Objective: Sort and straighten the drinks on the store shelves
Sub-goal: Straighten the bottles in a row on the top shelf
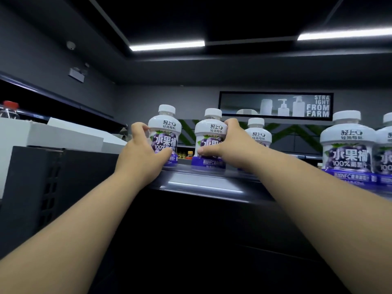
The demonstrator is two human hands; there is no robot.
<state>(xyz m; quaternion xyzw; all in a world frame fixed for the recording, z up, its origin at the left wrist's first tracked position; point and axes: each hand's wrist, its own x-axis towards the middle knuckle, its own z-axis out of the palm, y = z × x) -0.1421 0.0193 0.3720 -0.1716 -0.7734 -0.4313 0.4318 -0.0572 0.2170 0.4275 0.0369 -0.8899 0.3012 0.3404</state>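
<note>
**White-capped grape juice, one bottle in each grip**

Purple-and-white juice bottles stand upright along the front of a dark shelf, seen from below its lip. The left grip, a bare hand, wraps the leftmost bottle from its left side. Its fingers curl at the bottle's shoulder and its thumb presses across the lower label. The right grip holds the second bottle from its right side, fingers hooked over the shoulder and thumb lying across the front. The two held bottles are near each other with a gap between them. Whether their bases rest on the shelf or sit just clear of it, I cannot tell.

A third bottle stands behind the right wrist, partly hidden. Well apart to the right, nearer the camera, a fourth bottle stands just beside a fifth bottle that the frame edge cuts off.

At far left a clear red-capped bottle shows behind a white box. On the grey back wall hangs a dark sign — it pictures pale pump bottles and reads "STRAIGHT FROM FARM".
</note>
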